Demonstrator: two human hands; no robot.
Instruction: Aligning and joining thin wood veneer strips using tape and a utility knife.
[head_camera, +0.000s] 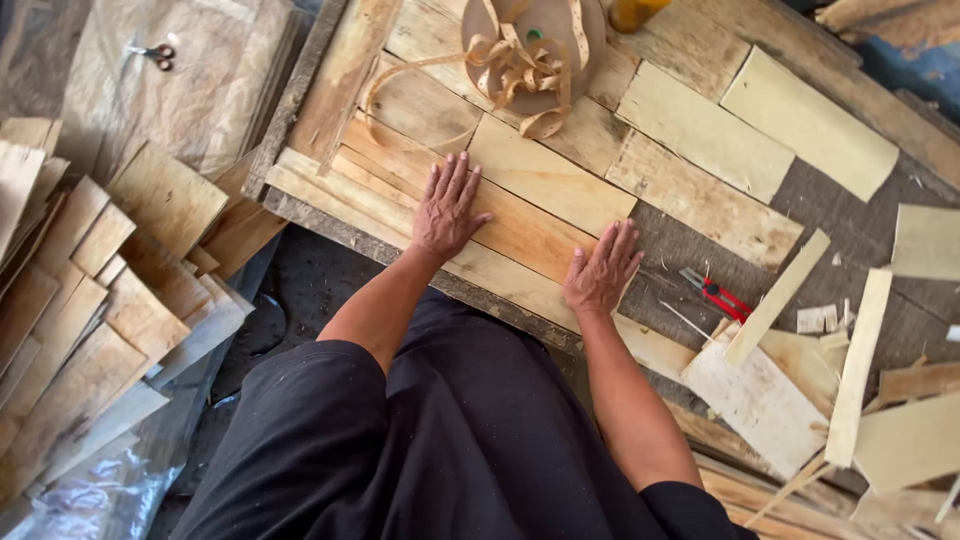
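Two hands pressed flat, fingers spread, nothing gripped: left hand (446, 208) and right hand (600, 270) on thin veneer strips (520, 215) laid edge to edge on worktop (690, 250). Judged light, flexible, splintery, brittle along grain; best lifted by long edges

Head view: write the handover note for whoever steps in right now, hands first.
Left hand: empty, palm flat on the wood veneer sheets laid side by side on the work board.
Right hand: empty, flat on the near edge of the same sheets.
Red-handled cutter lies right of the right hand, untouched.
Tape roll with loose curls sits at the far side of the board.
Done: several sheets lie edge to edge.
Left: cut pieces are stacked at the left, strips lie at the right, unused.
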